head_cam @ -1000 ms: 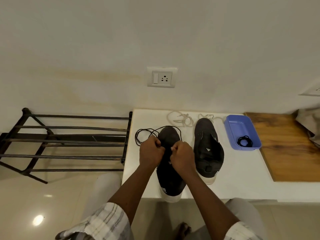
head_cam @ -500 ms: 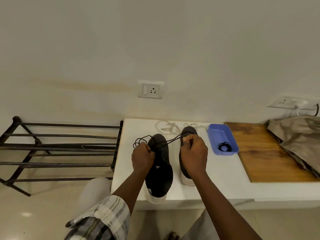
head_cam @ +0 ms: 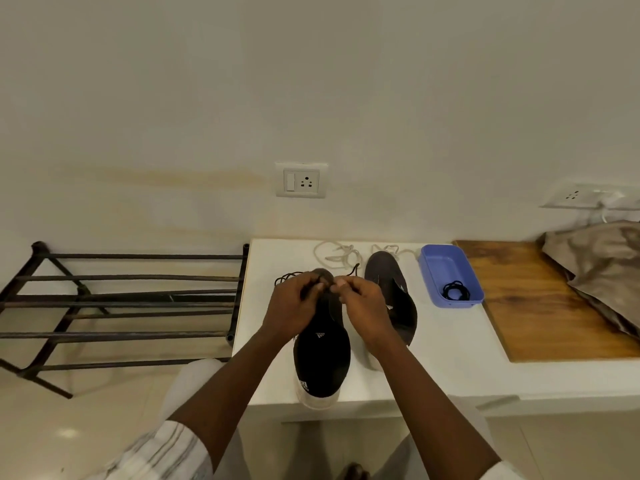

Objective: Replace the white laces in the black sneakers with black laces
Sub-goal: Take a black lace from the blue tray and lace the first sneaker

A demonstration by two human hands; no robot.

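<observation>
Black lace (head_cam: 287,277) going into the left sneaker (head_cam: 322,348), which lies toe-away on the white tabletop (head_cam: 450,341). My left hand (head_cam: 294,306) and right hand (head_cam: 363,306) each pinch a run of it over the front eyelets, fingers curled. Loose loops spill left of the toe.

Risks, as I judge them:
- An uneven pull leaves one end too short for the top holes.
- The slack loops may knot.
- The heel sits right at the near edge, so a hard tug toward me could drag the shoe off.

2nd sneaker (head_cam: 391,289), just to the right, shows no lace. White laces (head_cam: 334,256) lie at the far edge, near enough to snag. Spare black lace (head_cam: 456,291) sits coiled in the blue tray (head_cam: 440,268), further right.
</observation>
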